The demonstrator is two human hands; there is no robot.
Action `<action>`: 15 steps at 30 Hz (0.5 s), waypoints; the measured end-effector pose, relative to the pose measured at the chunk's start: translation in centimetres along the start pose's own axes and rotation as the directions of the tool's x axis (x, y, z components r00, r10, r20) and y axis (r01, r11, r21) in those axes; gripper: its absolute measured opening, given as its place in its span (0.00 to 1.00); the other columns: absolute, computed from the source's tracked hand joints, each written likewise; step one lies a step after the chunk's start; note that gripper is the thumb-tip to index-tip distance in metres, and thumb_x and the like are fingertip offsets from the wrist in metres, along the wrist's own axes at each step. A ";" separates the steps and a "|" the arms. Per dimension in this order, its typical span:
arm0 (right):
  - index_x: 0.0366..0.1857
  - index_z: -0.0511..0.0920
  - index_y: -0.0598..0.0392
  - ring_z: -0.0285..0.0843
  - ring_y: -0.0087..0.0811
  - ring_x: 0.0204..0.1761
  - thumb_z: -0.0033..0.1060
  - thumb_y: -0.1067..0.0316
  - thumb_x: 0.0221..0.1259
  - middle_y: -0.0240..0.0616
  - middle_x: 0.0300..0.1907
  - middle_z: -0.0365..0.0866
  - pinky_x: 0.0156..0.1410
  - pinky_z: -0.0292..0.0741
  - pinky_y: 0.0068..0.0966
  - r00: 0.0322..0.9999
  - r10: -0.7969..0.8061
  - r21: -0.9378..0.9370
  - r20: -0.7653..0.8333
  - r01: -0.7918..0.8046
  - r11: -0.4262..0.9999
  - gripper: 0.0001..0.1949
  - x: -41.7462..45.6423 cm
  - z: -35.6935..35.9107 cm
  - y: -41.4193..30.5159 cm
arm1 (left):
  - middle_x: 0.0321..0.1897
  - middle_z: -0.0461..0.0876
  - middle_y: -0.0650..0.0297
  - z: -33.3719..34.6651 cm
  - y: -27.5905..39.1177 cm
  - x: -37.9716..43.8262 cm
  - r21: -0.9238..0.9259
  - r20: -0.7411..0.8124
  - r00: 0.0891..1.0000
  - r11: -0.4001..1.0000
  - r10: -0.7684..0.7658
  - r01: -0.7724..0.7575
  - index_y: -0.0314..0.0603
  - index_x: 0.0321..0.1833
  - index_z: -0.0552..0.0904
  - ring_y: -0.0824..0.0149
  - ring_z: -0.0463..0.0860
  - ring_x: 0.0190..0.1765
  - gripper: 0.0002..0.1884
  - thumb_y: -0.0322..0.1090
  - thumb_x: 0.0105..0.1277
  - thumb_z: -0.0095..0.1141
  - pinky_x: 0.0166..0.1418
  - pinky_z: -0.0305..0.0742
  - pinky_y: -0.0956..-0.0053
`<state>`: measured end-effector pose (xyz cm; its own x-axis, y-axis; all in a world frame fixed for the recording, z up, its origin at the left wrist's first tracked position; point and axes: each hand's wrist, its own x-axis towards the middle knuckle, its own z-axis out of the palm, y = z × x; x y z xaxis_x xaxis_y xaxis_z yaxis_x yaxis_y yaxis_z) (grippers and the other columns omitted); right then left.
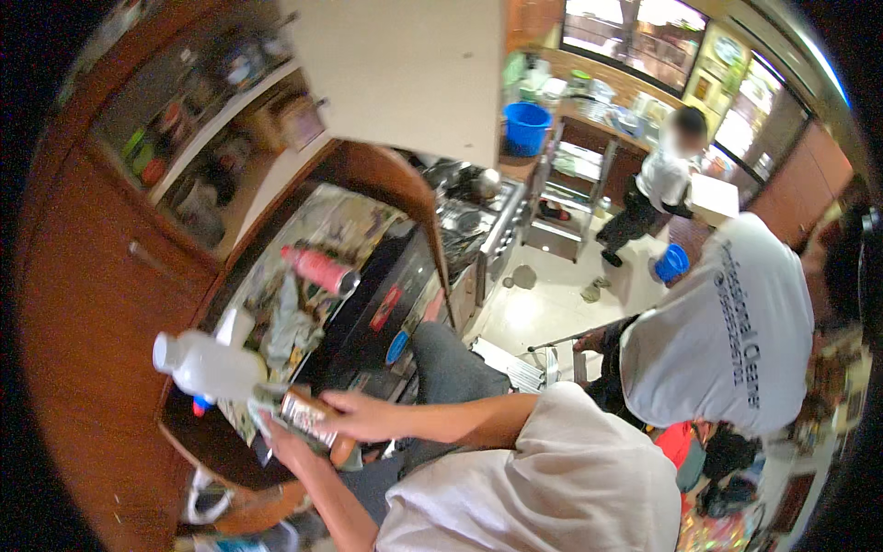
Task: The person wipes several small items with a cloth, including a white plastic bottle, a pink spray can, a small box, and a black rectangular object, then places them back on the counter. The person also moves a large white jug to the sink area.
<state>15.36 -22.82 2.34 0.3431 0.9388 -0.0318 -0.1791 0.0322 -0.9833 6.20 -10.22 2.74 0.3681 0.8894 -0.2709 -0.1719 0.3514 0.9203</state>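
Note:
My right hand grips a brown container with a white printed label. From below, my left hand meets it, with a pale cloth at its fingers; blur hides the exact hold. Just beyond my hands is a large white plastic bottle with a white cap. A pink-red can lies on its side on the patterned covering of a cabinet-like surface. Beside the can is a crumpled grey cloth.
Open shelves hold jars at upper left. A stove and a stepladder stand farther off. Close on my right is a co-worker in a white shirt. Another person carries a white box near a blue bucket.

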 end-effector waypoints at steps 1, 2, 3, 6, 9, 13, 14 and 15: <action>0.50 0.74 0.63 0.77 0.33 0.48 0.59 0.57 0.62 0.47 0.46 0.80 0.55 0.74 0.31 0.997 0.069 0.008 -0.026 -0.068 0.998 0.20 0.3 -0.1 0.3 | 0.58 0.75 0.52 -0.1 -0.1 0.5 -0.175 0.079 0.984 0.969 -0.162 0.174 0.36 0.64 0.71 0.58 0.80 0.53 0.26 0.51 0.74 0.45 0.55 0.77 0.64; 0.51 0.74 0.62 0.78 0.32 0.49 0.58 0.58 0.64 0.45 0.47 0.80 0.56 0.75 0.31 0.998 0.055 0.341 0.029 -0.061 0.938 0.19 0.3 -0.3 0.5 | 0.58 0.75 0.53 -0.3 -0.3 0.5 -0.164 0.071 0.983 0.970 -0.169 0.178 0.38 0.64 0.71 0.58 0.80 0.54 0.26 0.52 0.73 0.44 0.57 0.76 0.63; 0.52 0.74 0.60 0.79 0.32 0.50 0.56 0.59 0.65 0.43 0.47 0.80 0.57 0.76 0.32 0.992 0.063 0.614 0.112 -0.119 0.780 0.18 0.3 -0.6 0.6 | 0.58 0.75 0.55 -0.4 -0.5 0.3 -0.121 -0.041 0.983 0.977 -0.179 0.173 0.40 0.64 0.71 0.58 0.79 0.55 0.26 0.53 0.73 0.43 0.59 0.74 0.63; 0.57 0.71 0.59 0.81 0.35 0.51 0.51 0.57 0.68 0.43 0.51 0.80 0.59 0.77 0.36 0.993 0.115 0.677 -0.011 -0.077 0.732 0.20 0.0 -2.2 0.4 | 0.58 0.76 0.58 -0.9 -0.7 -1.4 -0.341 -0.030 0.999 0.940 -0.036 0.024 0.39 0.65 0.69 0.60 0.75 0.60 0.27 0.53 0.74 0.42 0.64 0.68 0.63; 0.60 0.69 0.59 0.81 0.39 0.52 0.45 0.52 0.72 0.46 0.52 0.80 0.59 0.77 0.38 0.998 0.040 0.674 -0.040 -0.003 0.739 0.23 0.1 -3.2 0.0 | 0.57 0.76 0.60 -2.0 -0.1 -3.3 -0.325 0.028 0.997 0.944 0.071 -0.058 0.38 0.65 0.69 0.62 0.75 0.59 0.28 0.54 0.74 0.43 0.63 0.68 0.67; 0.60 0.69 0.59 0.81 0.37 0.51 0.44 0.50 0.72 0.45 0.51 0.80 0.59 0.77 0.37 0.991 0.092 0.619 -0.092 -0.015 0.785 0.24 0.4 -3.0 -0.4 | 0.60 0.74 0.58 -4.8 1.3 -4.5 0.009 -0.067 0.990 0.993 0.122 -0.122 0.36 0.63 0.72 0.65 0.76 0.57 0.20 0.36 0.72 0.44 0.60 0.70 0.73; 0.60 0.69 0.59 0.80 0.36 0.52 0.45 0.51 0.72 0.44 0.52 0.80 0.59 0.76 0.36 0.991 0.089 0.607 -0.100 -0.010 0.794 0.23 0.4 -2.6 -0.4 | 0.56 0.77 0.58 -5.3 1.2 -4.5 0.138 0.050 0.926 0.915 0.375 -0.378 0.34 0.62 0.72 0.66 0.76 0.56 0.22 0.23 0.63 0.43 0.60 0.70 0.76; 0.60 0.69 0.59 0.80 0.35 0.52 0.46 0.52 0.72 0.44 0.53 0.79 0.60 0.76 0.36 0.991 0.083 0.595 -0.109 -0.002 0.804 0.23 0.4 -2.1 -0.3 | 0.53 0.78 0.59 -5.8 1.0 -5.0 0.240 0.087 0.909 0.877 0.407 -0.416 0.33 0.61 0.73 0.67 0.76 0.55 0.25 0.19 0.57 0.43 0.60 0.69 0.76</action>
<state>17.47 -23.16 2.24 0.4257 0.8952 -0.1323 -0.6931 0.2285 -0.6836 -1.11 -12.59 3.31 0.3446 0.9262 0.1530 -0.0849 -0.1316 0.9877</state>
